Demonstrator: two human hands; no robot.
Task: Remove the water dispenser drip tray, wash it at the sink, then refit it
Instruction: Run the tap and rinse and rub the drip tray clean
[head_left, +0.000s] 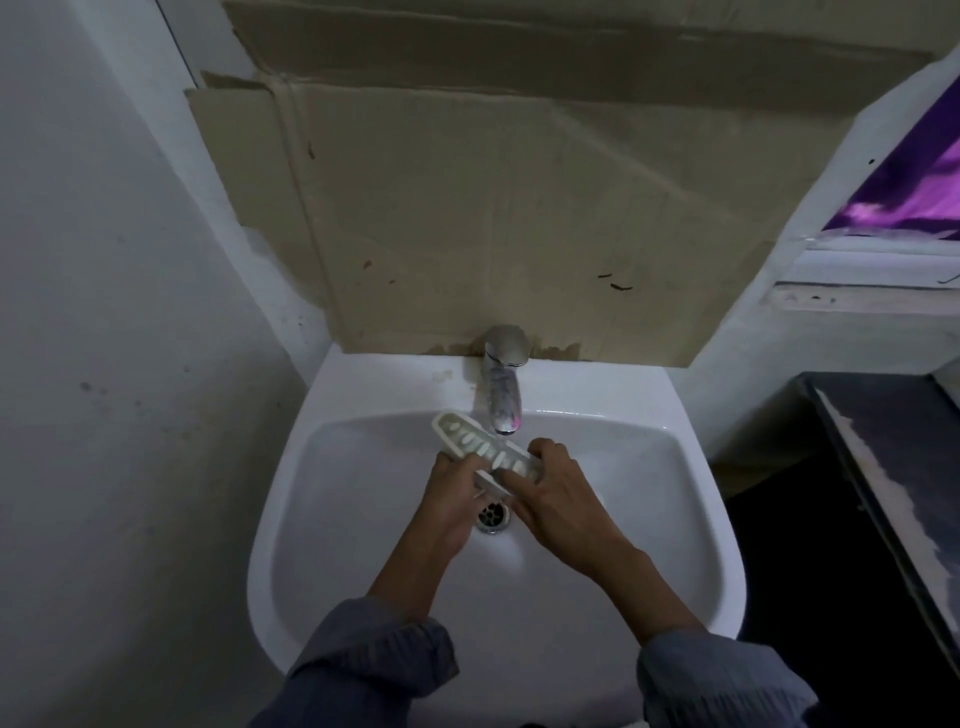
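1. The drip tray (485, 451) sits out of the dispenser and over the sink (363, 519) basin, right below the tap (503, 400) spout, so any water would land on the slotted grille.
2. Left hand (457, 486) is closed around the tray's near edge from below, probably to steady it.
3. Right hand (553, 480) clamps the right end, fingers curled over it.
4. Can't tell if water's running, too dim.
5. It's held above the drain (492, 515), so runoff goes straight down.

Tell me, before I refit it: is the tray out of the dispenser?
Out. Both the left hand and right hand hold the tray over the sink.
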